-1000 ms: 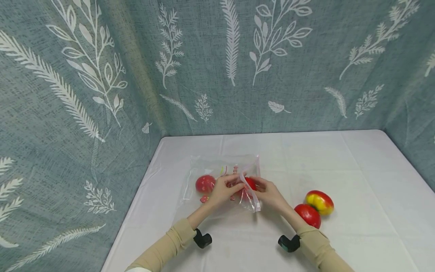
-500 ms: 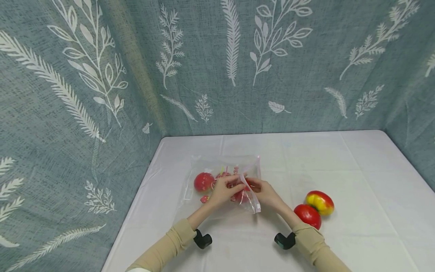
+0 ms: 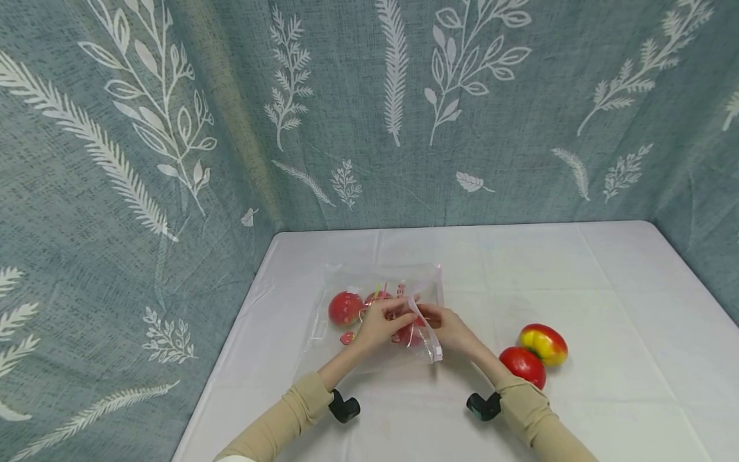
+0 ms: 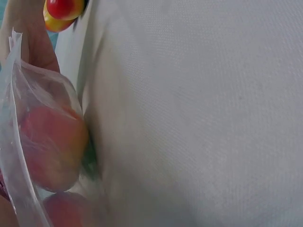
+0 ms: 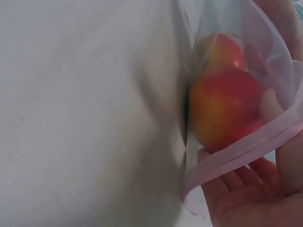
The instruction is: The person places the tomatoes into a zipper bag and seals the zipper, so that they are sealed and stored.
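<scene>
A clear zip bag [image 3: 324, 330] lies at the table's left middle with several red fruits [image 3: 345, 308] inside. My left hand [image 3: 378, 325] pinches the bag's mouth edge between thumb and fingers. My right hand [image 3: 452, 328] is at the mouth. In the right wrist view, its thumb and a fingertip touch a round red-and-yellow fruit [image 5: 225, 109] inside; the pink zip edge [image 5: 251, 147] crosses in front of the fingers, hiding part of them. The left wrist view shows a red-and-yellow fruit [image 4: 54, 149] through the plastic, with something green beside it.
To the right, near the right forearm, a red fruit [image 3: 522, 367] touches a red-and-yellow one [image 3: 544, 344]. A white cloth covers the table [image 3: 623, 308]. Green-blue leaf-patterned curtains [image 3: 404, 179] stand behind and at the sides.
The right hand has shifted slightly left at the bag's mouth, and its fruit has gone deeper inside. The fruits inside have moved left and back. The left hand holds still.
</scene>
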{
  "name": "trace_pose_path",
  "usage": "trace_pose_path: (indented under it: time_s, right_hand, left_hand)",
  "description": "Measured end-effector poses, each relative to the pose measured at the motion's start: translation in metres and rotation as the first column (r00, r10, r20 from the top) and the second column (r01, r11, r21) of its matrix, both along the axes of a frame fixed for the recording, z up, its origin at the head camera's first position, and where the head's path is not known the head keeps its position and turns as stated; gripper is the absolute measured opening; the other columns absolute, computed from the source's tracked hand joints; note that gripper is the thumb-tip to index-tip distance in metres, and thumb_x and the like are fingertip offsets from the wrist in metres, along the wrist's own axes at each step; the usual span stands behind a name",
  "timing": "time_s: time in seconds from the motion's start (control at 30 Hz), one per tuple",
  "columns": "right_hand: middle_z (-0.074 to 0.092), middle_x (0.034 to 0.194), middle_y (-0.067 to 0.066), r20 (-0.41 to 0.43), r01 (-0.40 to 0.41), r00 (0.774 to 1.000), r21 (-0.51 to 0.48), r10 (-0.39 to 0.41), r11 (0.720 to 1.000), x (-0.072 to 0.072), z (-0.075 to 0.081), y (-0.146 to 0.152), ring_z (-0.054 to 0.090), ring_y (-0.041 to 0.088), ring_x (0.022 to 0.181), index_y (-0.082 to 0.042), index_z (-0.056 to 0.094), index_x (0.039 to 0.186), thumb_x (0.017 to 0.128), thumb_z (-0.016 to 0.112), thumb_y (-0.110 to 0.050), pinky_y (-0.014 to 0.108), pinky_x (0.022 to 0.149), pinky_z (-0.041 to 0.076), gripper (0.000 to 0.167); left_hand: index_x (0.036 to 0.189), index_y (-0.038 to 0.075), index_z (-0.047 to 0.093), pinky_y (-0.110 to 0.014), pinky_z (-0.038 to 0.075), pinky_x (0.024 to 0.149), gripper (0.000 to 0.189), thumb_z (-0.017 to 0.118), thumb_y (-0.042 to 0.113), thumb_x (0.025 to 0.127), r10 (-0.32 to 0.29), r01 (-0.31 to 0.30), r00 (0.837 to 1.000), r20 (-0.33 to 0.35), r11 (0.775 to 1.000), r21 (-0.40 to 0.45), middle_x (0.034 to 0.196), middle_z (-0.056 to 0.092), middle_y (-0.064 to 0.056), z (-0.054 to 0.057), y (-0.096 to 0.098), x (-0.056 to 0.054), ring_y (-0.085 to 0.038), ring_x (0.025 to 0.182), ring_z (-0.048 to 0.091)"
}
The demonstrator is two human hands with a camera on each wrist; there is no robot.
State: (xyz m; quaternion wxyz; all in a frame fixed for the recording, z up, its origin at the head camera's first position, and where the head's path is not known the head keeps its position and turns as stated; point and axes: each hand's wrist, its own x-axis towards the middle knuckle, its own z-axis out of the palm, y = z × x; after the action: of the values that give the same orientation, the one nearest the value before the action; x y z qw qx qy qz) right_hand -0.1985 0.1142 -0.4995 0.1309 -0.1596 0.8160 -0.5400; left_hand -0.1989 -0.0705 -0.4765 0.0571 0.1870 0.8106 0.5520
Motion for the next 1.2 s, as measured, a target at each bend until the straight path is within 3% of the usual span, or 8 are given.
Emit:
trace_pose_path:
  time_s: [0.1, 0.37, 0.77, 1.0, 1.2]
  right_hand:
    - [0.053, 0.133, 0.026, -0.025, -0.029, 0.999, 0.019, 0.03, 0.999, 0.0, -0.001, 0.0, 0.055, 0.042, 0.118, 0.007, 0.048, 0.133, 0.089, 0.065, -0.016, 0.048, 0.096, 0.047, 0.053]
    - [0.051, 0.136, 0.024, -0.013, -0.016, 1.0, 0.033, 0.017, 0.999, 0.001, -0.001, 0.001, 0.053, 0.04, 0.12, 0.005, 0.046, 0.136, 0.089, 0.065, -0.02, 0.048, 0.098, 0.046, 0.057]
    - [0.044, 0.141, 0.026, 0.012, 0.014, 1.0, -0.038, -0.013, 0.999, 0.004, 0.002, 0.012, 0.051, 0.04, 0.123, 0.007, 0.04, 0.139, 0.091, 0.064, -0.018, 0.045, 0.098, 0.047, 0.06]
    - [0.043, 0.141, 0.028, 0.022, 0.056, 0.998, -0.029, -0.055, 0.998, 0.007, 0.01, 0.018, 0.049, 0.042, 0.125, 0.007, 0.04, 0.139, 0.092, 0.06, -0.011, 0.046, 0.101, 0.043, 0.054]
    - [0.043, 0.142, 0.027, 0.01, 0.072, 0.997, -0.019, -0.072, 0.997, 0.009, 0.016, 0.023, 0.047, 0.042, 0.126, 0.006, 0.04, 0.139, 0.091, 0.062, -0.015, 0.047, 0.1, 0.043, 0.057]
  left_hand:
    - [0.122, 0.002, 0.063, -0.014, 0.031, 0.053, 0.037, 0.068, 0.01, 0.087, 0.005, -0.005, 1.0, 0.006, 1.0, -0.009, 0.093, 0.067, -0.017, 0.003, 0.0, 0.002, -0.006, 0.073, 0.043]
    - [0.121, -0.006, 0.061, -0.015, 0.031, 0.054, 0.035, 0.065, 0.006, 0.088, -0.031, 0.031, 1.0, 0.002, 1.0, -0.003, 0.091, 0.064, -0.023, 0.034, 0.001, 0.017, -0.007, 0.072, 0.042]
    - [0.119, -0.008, 0.061, -0.013, 0.033, 0.051, 0.034, 0.065, 0.003, 0.087, -0.048, 0.049, 0.999, -0.007, 0.998, 0.029, 0.088, 0.064, -0.024, 0.033, 0.001, 0.016, -0.006, 0.068, 0.045]
    - [0.118, -0.008, 0.061, -0.013, 0.033, 0.048, 0.034, 0.065, 0.004, 0.087, -0.03, 0.03, 1.0, 0.005, 0.999, 0.026, 0.079, 0.06, -0.021, 0.032, 0.002, 0.016, -0.003, 0.059, 0.042]
    - [0.116, -0.006, 0.064, -0.014, 0.032, 0.048, 0.031, 0.065, 0.005, 0.087, -0.019, 0.019, 1.0, -0.004, 1.0, 0.007, 0.079, 0.059, -0.02, 0.032, 0.002, 0.016, -0.003, 0.06, 0.042]
